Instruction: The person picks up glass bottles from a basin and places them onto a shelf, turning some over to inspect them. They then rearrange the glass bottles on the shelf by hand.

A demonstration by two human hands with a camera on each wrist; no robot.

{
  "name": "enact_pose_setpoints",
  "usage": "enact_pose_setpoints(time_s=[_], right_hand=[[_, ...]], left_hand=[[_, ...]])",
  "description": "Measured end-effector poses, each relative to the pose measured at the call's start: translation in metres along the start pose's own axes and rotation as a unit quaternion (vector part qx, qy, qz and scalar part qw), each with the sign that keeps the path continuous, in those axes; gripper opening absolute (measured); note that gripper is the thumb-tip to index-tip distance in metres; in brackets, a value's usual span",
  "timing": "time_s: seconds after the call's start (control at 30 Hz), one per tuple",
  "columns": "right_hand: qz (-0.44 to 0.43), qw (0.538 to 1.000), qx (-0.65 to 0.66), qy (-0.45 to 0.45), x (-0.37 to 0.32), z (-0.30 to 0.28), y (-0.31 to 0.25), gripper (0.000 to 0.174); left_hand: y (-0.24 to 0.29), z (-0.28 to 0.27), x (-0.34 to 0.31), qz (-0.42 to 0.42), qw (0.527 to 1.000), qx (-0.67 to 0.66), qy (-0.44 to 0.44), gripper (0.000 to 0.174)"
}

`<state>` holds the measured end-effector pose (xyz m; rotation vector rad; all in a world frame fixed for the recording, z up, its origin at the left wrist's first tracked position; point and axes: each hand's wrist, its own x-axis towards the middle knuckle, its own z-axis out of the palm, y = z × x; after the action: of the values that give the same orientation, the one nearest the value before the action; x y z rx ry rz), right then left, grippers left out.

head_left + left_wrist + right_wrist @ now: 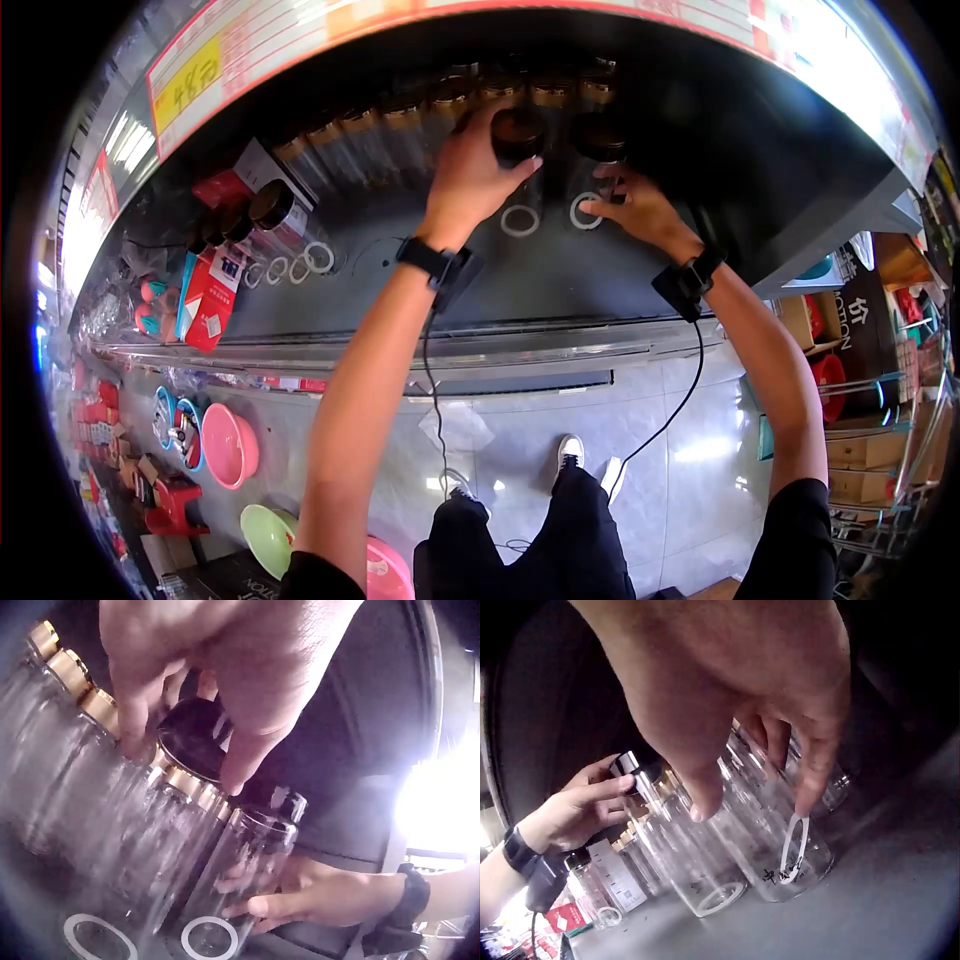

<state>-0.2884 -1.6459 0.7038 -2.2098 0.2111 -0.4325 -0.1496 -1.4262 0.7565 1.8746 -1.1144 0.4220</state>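
Observation:
Two clear glass jars with black lids stand side by side on a dark shelf (400, 285). My left hand (468, 180) grips the left jar by its black lid (518, 130), thumb on the near side and fingers round the far side. In the right wrist view, that jar's clear body (679, 851) shows a white ring near its base. My right hand (645, 208) holds the other jar (772, 859) round its body, thumb and fingers on opposite sides. A white ring and dark handwriting show low on its glass. Its black lid (598, 135) is uncovered.
Behind stands a row of glass jars with gold-banded lids (403, 115). Several black-lidded jars (272, 205) line up at the left beside a red box (213, 300). A price strip (250, 70) hangs along the shelf above. Pink basin (228, 446) and green basin (268, 540) sit on the floor.

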Motion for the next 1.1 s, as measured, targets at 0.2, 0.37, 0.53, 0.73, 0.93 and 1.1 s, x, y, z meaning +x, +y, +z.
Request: enact_pose_setpoints(time_s=[0.2, 0.37, 0.53, 0.73, 0.93, 1.1], right_hand=[[0.029, 0.998, -0.053, 0.002, 0.03, -0.007, 0.024, 0.07], [-0.006, 1.0, -0.021, 0.019, 0.045, -0.006, 0.041, 0.063], [-0.001, 0.999, -0.046, -0.001, 0.05, -0.012, 0.039, 0.061], [-0.024, 0.999, -0.016, -0.016, 0.062, -0.018, 0.046, 0.064], [-0.016, 0.999, -0.036, -0.024, 0.061, -0.022, 0.045, 0.072], [-0.034, 0.999, -0.036, -0.012, 0.066, -0.02, 0.06, 0.077]], left_hand=[[0.0, 0.051, 0.018, -0.049, 0.999, -0.002, 0.019, 0.074], [-0.023, 0.068, -0.011, -0.132, 0.988, 0.054, -0.065, 0.082], [-0.017, 0.078, -0.012, -0.147, 0.988, 0.039, -0.031, 0.08], [-0.015, 0.083, -0.008, -0.171, 0.984, 0.041, -0.011, 0.08], [-0.022, 0.092, -0.008, -0.204, 0.979, 0.021, 0.002, 0.081], [-0.014, 0.087, -0.013, -0.198, 0.979, 0.025, 0.038, 0.073]])
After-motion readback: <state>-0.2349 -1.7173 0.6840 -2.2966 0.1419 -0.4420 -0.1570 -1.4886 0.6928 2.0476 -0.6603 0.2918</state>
